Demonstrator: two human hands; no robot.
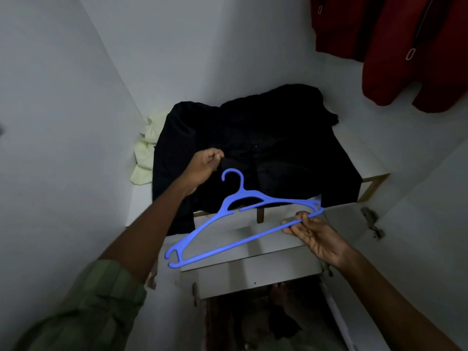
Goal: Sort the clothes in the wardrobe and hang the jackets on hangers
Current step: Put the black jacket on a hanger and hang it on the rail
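While pinched, blue hanger (243, 219), black jacket (266, 153)

Walls (63, 97): plain white, meeting at a back corner behind the shelf.
Shelf (364, 158): white board with a wooden front edge and wooden supports beneath.
Door hinge (371, 222): metal, mounted on the right side panel.
Floor (253, 325): dark and reddish, seen far below; details blurred.
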